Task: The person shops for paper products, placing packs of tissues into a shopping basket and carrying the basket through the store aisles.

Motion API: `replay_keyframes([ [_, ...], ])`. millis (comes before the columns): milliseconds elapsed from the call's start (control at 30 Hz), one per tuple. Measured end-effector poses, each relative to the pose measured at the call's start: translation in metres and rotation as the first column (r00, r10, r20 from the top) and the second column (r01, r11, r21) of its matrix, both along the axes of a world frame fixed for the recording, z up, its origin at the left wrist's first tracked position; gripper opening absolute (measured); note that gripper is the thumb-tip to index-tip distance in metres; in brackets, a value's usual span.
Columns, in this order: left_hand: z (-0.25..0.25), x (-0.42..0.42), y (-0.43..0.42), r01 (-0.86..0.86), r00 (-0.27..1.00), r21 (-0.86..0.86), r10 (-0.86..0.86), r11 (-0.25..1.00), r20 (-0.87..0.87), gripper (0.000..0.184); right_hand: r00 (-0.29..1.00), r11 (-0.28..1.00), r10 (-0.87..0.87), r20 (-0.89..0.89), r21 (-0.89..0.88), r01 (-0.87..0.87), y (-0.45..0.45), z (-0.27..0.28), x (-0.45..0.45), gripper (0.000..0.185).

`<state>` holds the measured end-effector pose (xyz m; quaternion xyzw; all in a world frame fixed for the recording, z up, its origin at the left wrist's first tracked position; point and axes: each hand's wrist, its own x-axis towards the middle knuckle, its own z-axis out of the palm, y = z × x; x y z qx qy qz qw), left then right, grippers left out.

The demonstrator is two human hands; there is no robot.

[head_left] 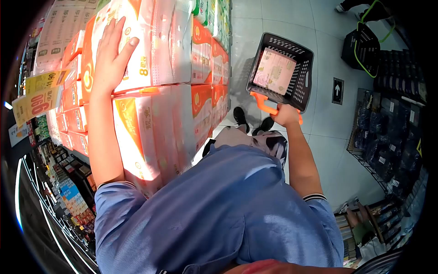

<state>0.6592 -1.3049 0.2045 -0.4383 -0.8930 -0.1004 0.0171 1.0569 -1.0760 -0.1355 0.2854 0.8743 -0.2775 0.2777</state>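
My left hand (112, 57) lies flat with spread fingers on a large orange-and-white plastic-wrapped tissue pack (143, 59) at the top of a stack. Just below it sits another such tissue pack (141, 123), partly covered by my forearm. Lower on the right, my right hand (287, 116) is wrapped around the orange handle (265, 106) of a black shopping basket (306, 82). Inside the basket rests a pink-and-white wrapped pack (275, 71) with printed lettering, probably paper goods.
Yellow price tags (39, 100) stick out at the stack's left. A second black basket (362, 48) with a green handle stands at the upper right, near a person's legs. Shelves of dark packaged goods (388, 132) line the right side. A floor arrow sign (337, 91) marks the grey tiles.
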Motion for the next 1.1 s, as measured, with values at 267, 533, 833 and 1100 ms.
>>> replay_keyframes([
  [267, 0.003, 0.004, 0.006, -0.017, 1.000, -0.012, 0.018, 1.000, 0.007, 0.066, 0.996, 0.997, 0.016, -0.087, -0.078, -0.023, 0.051, 0.008, -0.038, 0.048],
  [533, 0.018, 0.008, 0.021, -0.036, 0.999, -0.143, 0.030, 0.989, -0.041, 0.069, 0.989, 0.987, 0.057, -0.136, -0.144, -0.077, 0.120, -0.002, -0.086, 0.061],
  [833, 0.061, 0.007, 0.058, -0.176, 0.984, -0.486, 0.153, 0.856, -0.087, 0.068, 0.950, 0.985, 0.143, -0.279, -0.051, -0.163, 0.188, -0.009, -0.146, 0.075],
  [1100, 0.148, -0.071, 0.116, -0.517, 0.805, 0.192, 0.550, 0.834, -0.222, 0.049, 0.973, 0.997, 0.082, -0.216, 0.003, -0.083, 0.239, -0.011, -0.190, 0.071],
])
